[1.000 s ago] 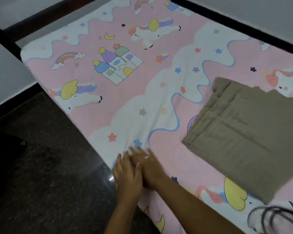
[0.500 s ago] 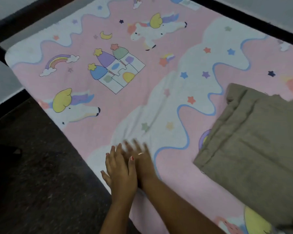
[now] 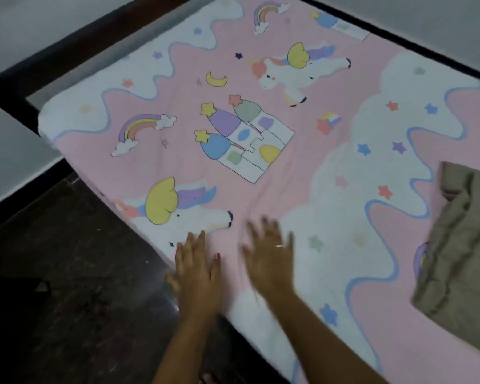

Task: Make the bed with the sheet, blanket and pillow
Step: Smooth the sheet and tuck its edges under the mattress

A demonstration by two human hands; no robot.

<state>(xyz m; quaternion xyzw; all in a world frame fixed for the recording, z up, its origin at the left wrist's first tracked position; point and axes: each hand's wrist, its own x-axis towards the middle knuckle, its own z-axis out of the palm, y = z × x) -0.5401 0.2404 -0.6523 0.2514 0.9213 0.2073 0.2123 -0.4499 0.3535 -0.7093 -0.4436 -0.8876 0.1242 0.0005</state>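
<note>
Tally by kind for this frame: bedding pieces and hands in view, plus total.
Pink unicorn-print bed sheet: 1
Folded khaki fabric blanket: 1
Hands flat on the sheet: 2 (left hand, right hand)
Total: 4

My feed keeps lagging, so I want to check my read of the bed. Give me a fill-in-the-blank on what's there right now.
1. The left hand and right hand rest flat on the sheet with straight fingers and grip ____.
2. The blanket lies ____ on the sheet, to the right of both hands.
3. Of the three bedding items, the ____ is not in view.
4. The ring sits on a finger of the ____ hand.

Missing words: nothing; folded; pillow; right.
</note>
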